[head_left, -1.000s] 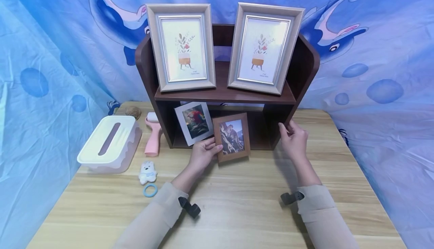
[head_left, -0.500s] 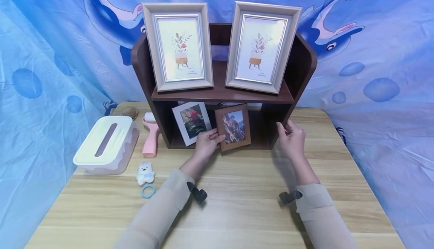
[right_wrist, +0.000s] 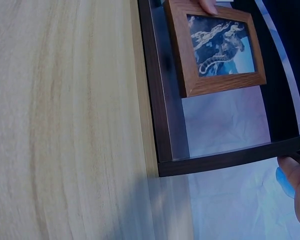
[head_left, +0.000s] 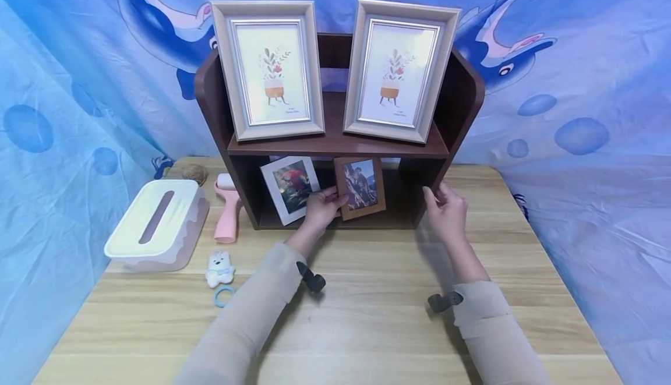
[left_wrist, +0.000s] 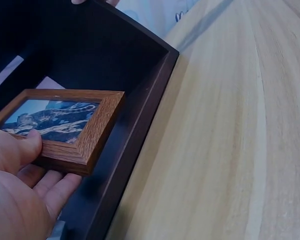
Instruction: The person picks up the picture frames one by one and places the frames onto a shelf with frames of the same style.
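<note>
My left hand point(head_left: 321, 213) pinches a brown wooden picture frame point(head_left: 363, 186) by its left edge, thumb on the front and fingers beneath. It holds this frame tilted in the lower compartment of a dark brown shelf point(head_left: 390, 147). Whether the frame's base touches the shelf board, I cannot tell. Left of it leans a white picture frame point(head_left: 291, 187) with a parrot photo, partly behind my left hand. My right hand point(head_left: 448, 213) grips the front edge of the shelf's right side panel; in the right wrist view only part of its fingers point(right_wrist: 292, 172) shows.
Two large beige picture frames point(head_left: 274, 76) stand on the upper board. Left of the shelf are a white tissue box point(head_left: 157, 222), a pink lint roller point(head_left: 228, 213), a ball of twine point(head_left: 194, 173), a white bear figure point(head_left: 219, 268) and a blue ring point(head_left: 223, 296) on the wooden table point(head_left: 367, 327).
The brown frame has moved back and up with my left hand, from the shelf's front edge into the lower compartment. My right hand stays at the side panel. The head view has shifted slightly.
</note>
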`<state>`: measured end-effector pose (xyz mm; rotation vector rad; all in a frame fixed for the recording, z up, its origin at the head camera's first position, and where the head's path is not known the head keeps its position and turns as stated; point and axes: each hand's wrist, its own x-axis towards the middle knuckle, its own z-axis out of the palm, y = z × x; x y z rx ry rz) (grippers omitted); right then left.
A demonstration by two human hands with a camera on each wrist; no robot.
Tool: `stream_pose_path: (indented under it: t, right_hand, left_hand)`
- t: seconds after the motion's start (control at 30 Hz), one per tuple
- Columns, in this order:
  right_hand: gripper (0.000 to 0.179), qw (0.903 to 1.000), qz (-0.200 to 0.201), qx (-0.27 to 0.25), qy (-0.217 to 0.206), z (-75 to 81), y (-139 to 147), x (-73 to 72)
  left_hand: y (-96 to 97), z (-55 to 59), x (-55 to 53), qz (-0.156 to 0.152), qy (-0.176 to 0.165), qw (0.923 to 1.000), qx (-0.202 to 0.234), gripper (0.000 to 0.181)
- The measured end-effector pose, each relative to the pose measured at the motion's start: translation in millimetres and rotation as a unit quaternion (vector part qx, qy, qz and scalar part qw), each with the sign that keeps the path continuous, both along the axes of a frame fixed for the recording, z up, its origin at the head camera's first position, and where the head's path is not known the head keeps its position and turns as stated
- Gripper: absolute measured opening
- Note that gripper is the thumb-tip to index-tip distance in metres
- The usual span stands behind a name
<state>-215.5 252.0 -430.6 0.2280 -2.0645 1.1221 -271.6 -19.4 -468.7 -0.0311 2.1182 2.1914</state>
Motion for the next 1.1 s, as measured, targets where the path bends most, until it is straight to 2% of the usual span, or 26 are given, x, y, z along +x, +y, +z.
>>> stream_pose_path:
  t: [0.2, 0.4, 0.47, 0.57, 0.7, 0.87, 0.97, 1.1]
  right_hand:
    - [0.007, 1.0, -0.002, 0.002, 0.0, -0.7, 0, -1.0]
    - [0.008, 1.0, 0.001, 0.0, -0.008, -1.8, -1, -2.1]
    - [0.008, 1.0, -0.001, 0.001, -0.006, -2.4, 0, -2.5]
    - [0.008, 1.0, -0.002, 0.0, -0.001, -3.0, 0, -3.2]
    - [0.01, 1.0, -0.001, -0.002, 0.005, -1.9, 1, -3.0]
    - [0.012, 1.0, 0.004, -0.008, -0.004, 0.9, 1, -3.1]
    - [0.013, 0.9998, 0.005, -0.011, -0.013, 1.8, 0, -2.8]
    - [0.015, 0.9997, 0.005, -0.017, -0.019, 1.4, -1, -1.7]
  left_hand:
    - [4.0, -7.3, -4.4, 0.009, 0.002, 1.0, -0.001, 0.043]
    - [7.8, -9.0, -9.6, 0.006, -0.003, 0.9999, -0.009, 0.045]
    - [9.2, -9.6, -11.7, 0.002, 0.005, 0.9998, -0.021, 0.046]
    - [12.0, -11.8, -14.1, 0.007, 0.035, 0.9976, -0.06, 0.047]
    - [15.8, -16.1, -13.8, 0.032, 0.075, 0.9912, -0.105, 0.047]
    - [20.3, -20.2, -15.2, 0.053, 0.102, 0.9885, -0.099, 0.047]
    - [22.8, -20.6, -19.4, 0.045, 0.113, 0.9867, -0.107, 0.046]
    - [25.3, -20.1, -26.0, 0.022, 0.114, 0.982, -0.149, 0.045]
